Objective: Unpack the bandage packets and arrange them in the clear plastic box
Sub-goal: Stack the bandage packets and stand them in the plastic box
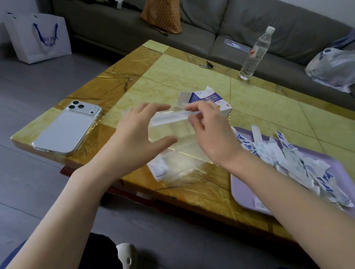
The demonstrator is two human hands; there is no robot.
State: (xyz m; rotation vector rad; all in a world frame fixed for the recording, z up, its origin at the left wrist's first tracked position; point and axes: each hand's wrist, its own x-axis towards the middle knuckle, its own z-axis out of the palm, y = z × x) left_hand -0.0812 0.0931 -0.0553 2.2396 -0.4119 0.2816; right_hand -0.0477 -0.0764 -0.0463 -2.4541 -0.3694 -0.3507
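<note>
**Paper strip pinched above the clear box**

The right hand [207,133] has its grip pinched on one end of a long, flat, white bandage packet [169,117], held level above the glossy yellow marbled tabletop [263,104]. The left hand [137,134] is blurred beside the strip's other end, its grip spread with the fingers loosely curved. Below them the clear plastic box [179,167] lies near the front edge, a white packet in its left end. Crumpled blue-and-white wrappers [290,159] are heaped on a lilac tray [245,192]. An opened cardboard carton [206,100] stands behind the hands.
</note>
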